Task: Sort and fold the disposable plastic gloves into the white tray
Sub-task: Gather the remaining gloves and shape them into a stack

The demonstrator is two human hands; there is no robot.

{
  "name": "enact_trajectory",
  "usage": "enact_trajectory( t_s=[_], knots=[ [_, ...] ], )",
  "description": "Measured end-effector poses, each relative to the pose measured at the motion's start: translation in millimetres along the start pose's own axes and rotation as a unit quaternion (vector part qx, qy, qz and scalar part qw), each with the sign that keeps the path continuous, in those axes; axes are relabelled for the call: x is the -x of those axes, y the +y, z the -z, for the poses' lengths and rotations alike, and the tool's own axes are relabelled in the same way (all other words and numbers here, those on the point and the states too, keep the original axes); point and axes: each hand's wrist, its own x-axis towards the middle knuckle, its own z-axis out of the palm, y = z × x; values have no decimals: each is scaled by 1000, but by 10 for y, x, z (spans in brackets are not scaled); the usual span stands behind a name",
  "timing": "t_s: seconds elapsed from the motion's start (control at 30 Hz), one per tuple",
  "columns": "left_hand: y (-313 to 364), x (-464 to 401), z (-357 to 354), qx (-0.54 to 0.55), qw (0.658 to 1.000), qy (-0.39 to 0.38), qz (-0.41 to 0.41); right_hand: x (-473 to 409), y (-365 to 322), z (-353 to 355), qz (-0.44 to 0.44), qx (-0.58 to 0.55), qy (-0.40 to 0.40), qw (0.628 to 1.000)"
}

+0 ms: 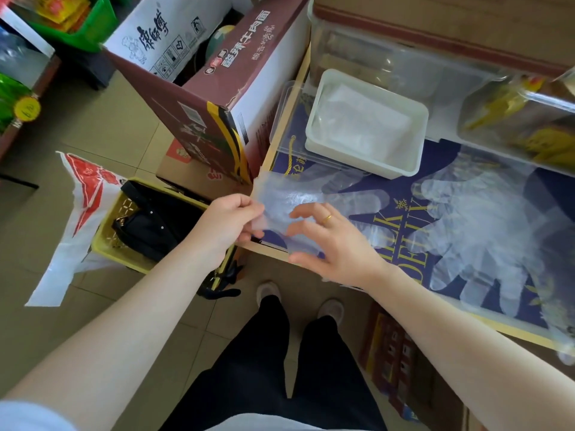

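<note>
Left hand and right hand are pinching one clear glove; overlapping gloves on the desk are defying counting; one white tray is holding blurred folded ones.

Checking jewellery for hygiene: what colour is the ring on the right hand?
Gold, a plain band on the right hand, seen in the head view.

A wooden-edged table carries a navy printed sheet, white tray and loose plastic gloves.
</note>
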Motion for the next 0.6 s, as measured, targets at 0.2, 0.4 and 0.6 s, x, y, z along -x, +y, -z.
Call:
enact_trajectory(
  t_s=[0.2, 0.4, 0.6],
  knots=[
    [259, -17, -78, -18, 1000, -7, -7, -33, -116, -42, 40, 215, 77, 973],
    [341, -82, -92, -55, 998, 2, -27, 151, 35, 139, -93, 210, 66, 971],
    [367, -225, -60, -65, 997, 23, -30, 286, 208, 406, -129, 142, 11, 981]
  ],
)
